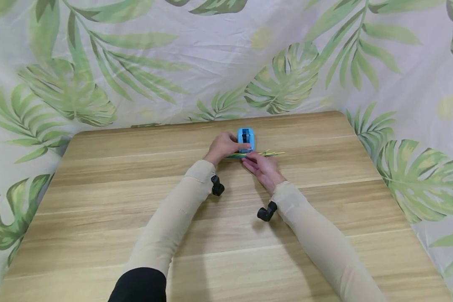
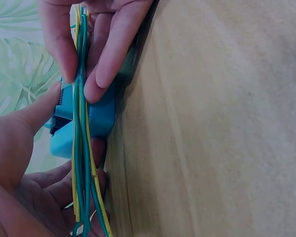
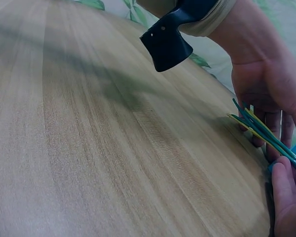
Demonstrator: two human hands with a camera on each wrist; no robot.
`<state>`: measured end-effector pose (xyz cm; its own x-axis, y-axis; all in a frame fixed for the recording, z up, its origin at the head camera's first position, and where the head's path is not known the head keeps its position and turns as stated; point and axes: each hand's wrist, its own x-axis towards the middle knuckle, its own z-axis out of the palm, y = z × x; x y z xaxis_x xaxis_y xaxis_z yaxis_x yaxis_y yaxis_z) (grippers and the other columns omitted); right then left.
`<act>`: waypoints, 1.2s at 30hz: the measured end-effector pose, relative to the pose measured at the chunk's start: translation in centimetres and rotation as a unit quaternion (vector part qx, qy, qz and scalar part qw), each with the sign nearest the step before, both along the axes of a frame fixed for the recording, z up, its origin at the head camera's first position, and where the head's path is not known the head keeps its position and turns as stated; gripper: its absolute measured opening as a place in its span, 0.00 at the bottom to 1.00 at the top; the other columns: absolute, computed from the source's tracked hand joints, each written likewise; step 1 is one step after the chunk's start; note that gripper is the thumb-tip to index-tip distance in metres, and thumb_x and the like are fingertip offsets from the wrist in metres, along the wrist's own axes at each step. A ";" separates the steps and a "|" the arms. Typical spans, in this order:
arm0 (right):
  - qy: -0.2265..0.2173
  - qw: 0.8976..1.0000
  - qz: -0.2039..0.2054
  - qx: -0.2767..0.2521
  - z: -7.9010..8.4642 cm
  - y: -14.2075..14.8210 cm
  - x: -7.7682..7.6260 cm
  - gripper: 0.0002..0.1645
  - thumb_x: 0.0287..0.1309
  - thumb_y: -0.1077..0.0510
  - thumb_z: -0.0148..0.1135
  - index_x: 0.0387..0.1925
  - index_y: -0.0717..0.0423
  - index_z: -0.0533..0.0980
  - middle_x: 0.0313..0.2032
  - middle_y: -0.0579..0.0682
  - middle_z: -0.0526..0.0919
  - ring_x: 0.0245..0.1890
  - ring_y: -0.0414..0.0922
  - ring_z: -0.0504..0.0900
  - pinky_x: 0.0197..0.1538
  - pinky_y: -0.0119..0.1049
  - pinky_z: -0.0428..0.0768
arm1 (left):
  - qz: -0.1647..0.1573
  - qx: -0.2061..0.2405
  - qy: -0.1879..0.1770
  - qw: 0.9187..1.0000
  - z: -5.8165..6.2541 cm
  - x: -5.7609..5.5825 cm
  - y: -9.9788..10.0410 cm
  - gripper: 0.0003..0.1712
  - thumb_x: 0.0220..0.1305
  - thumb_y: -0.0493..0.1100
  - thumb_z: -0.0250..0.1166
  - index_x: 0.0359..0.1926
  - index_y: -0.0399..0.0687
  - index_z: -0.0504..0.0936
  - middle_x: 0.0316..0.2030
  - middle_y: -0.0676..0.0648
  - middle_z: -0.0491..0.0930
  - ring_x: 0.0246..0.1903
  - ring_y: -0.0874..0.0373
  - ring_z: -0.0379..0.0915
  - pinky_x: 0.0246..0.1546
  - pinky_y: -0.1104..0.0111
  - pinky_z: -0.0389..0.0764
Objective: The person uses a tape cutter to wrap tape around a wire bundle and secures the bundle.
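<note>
A small light-blue tape dispenser (image 1: 251, 133) stands near the far edge of the table. My left hand (image 1: 223, 147) holds it, the thumb by its toothed cutter in the left wrist view and other fingers around the far side. In front of it runs a bundle of thin green and yellow wires (image 2: 81, 143), lying lengthwise across the dispenser. My right hand (image 1: 263, 168) pinches that bundle near its middle between thumb and fingers. A shiny clear band, looking like tape, shows on the wires at the fingertips. Loose wire ends (image 3: 249, 121) spread out past the left hand.
The wood-grain table (image 1: 226, 251) stretches toward me and to both sides. Behind it hangs a leaf-patterned cloth (image 1: 219, 54). Black camera mounts sit on both wrists, the left one (image 1: 217, 186) and the right one (image 1: 267, 211) close above the tabletop.
</note>
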<state>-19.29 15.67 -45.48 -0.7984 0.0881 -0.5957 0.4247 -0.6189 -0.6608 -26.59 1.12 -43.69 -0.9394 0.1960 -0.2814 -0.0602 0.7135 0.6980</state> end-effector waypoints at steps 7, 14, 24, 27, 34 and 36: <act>-0.002 1.000 0.002 0.015 0.3 -0.1 0.0 0.16 0.66 0.70 0.61 0.54 0.70 0.76 0.43 0.58 0.84 0.39 0.47 0.87 0.50 0.38 0.84 | 0.013 0.008 -0.001 1.000 0.0 0.1 0.1 0.40 0.51 0.67 0.75 0.53 0.42 0.82 0.51 0.45 0.82 0.48 0.51 0.76 0.48 0.59 0.78; -0.001 0.999 0.007 0.038 0.5 -0.1 -0.1 0.13 0.65 0.70 0.61 0.50 0.70 0.77 0.41 0.58 0.84 0.42 0.49 0.87 0.49 0.37 0.84 | 0.021 0.012 -0.007 1.000 0.1 0.1 0.4 0.39 0.52 0.67 0.75 0.54 0.42 0.81 0.51 0.45 0.82 0.49 0.51 0.76 0.49 0.59 0.78; 0.007 0.998 0.029 0.054 0.8 -0.1 0.2 0.14 0.66 0.70 0.61 0.52 0.67 0.77 0.45 0.59 0.84 0.48 0.50 0.86 0.49 0.36 0.84 | 0.028 0.018 -0.001 0.999 0.1 -0.2 0.4 0.41 0.51 0.68 0.75 0.54 0.42 0.81 0.52 0.45 0.81 0.50 0.50 0.76 0.51 0.58 0.78; 0.014 0.998 0.034 0.051 0.8 0.0 0.4 0.15 0.66 0.70 0.62 0.53 0.67 0.76 0.46 0.59 0.84 0.49 0.50 0.86 0.50 0.36 0.84 | 0.029 0.023 -0.003 0.999 0.1 -0.1 0.3 0.42 0.51 0.68 0.75 0.55 0.42 0.81 0.52 0.45 0.81 0.51 0.50 0.76 0.51 0.58 0.78; 0.038 0.998 0.038 0.036 0.0 0.0 0.8 0.15 0.66 0.71 0.61 0.53 0.68 0.75 0.45 0.59 0.84 0.51 0.52 0.85 0.51 0.38 0.83 | 0.001 0.048 -0.002 0.999 0.0 0.4 -0.6 0.43 0.58 0.70 0.68 0.58 0.38 0.80 0.50 0.42 0.82 0.52 0.47 0.76 0.53 0.56 0.78; 0.047 0.998 0.036 0.030 -0.3 -0.1 1.0 0.14 0.66 0.72 0.61 0.52 0.69 0.75 0.43 0.59 0.85 0.51 0.53 0.85 0.52 0.39 0.83 | -0.003 0.077 -0.009 0.997 0.0 0.5 -1.5 0.43 0.62 0.71 0.64 0.60 0.38 0.79 0.49 0.41 0.82 0.52 0.47 0.76 0.54 0.56 0.77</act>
